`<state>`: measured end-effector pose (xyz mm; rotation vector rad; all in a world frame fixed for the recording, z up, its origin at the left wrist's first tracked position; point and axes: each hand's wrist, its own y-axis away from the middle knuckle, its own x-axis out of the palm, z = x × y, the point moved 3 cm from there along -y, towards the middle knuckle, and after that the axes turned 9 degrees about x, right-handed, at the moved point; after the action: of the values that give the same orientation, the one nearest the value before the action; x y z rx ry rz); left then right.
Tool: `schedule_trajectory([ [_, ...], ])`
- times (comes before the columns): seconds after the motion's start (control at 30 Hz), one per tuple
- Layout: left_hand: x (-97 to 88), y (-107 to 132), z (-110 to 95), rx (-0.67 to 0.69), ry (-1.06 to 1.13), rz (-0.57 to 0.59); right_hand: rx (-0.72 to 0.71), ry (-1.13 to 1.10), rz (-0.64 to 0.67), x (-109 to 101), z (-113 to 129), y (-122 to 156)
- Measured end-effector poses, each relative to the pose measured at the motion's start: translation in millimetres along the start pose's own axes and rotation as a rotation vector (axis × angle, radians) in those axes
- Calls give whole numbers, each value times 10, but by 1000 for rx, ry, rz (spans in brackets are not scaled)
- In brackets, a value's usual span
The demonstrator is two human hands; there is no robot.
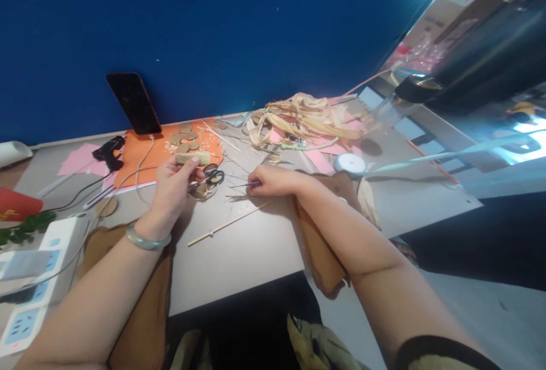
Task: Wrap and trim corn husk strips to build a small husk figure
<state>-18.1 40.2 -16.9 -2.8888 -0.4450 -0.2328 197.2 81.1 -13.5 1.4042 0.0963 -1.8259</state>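
Observation:
My left hand [171,181], with a bangle on its wrist, pinches a flat pale yellow-green strip [198,157], which looks like dried husk. Just right of those fingers lie black-handled scissors [214,174]; their blades are hard to make out. My right hand [271,180] is closed on a slim purple tool [253,184] with a thin dark tip pointing left. Its exact kind is not clear. Thin dry stems [239,197] lie below the tool. Closer to me, a thin wooden stick [230,224] rests diagonally on the table.
Dried corn husks [307,116] heap at the back right near a ribbon spool [350,163]. Round wooden slices [187,138] sit on orange paper [145,159]. A phone [133,102] leans on the blue wall. A black glue gun [110,153] and power strip [40,284] are at left.

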Motion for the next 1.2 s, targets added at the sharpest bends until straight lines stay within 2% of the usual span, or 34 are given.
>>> schedule_trajectory([
  [0.13, 2, -1, -3, 4, 2, -3, 46, 119, 5, 40, 54, 12],
  [0.27, 4, -3, -3, 3, 6, -6, 25, 212, -5, 75, 100, 26],
  [0.47, -2, -6, 14, -8, 10, 6, -24, 150, 28, 40, 100, 47],
  [0.6, -5, -4, 21, -14, -1, 15, 23, 94, -51, 14, 121, 29],
  [0.73, -5, 0, 18, -16, -6, 15, 96, 132, -171, 35, 105, -21],
  [0.9, -3, -3, 15, -22, 6, 23, 124, 170, -171, 96, 82, -72],
  [1.1, 1, 6, 5, -30, -4, 28, 4, 132, -109, 175, 177, -56],
  [1.2, 1, 14, 7, -39, 7, 37, -51, -4, -129, 136, 161, -46],
])
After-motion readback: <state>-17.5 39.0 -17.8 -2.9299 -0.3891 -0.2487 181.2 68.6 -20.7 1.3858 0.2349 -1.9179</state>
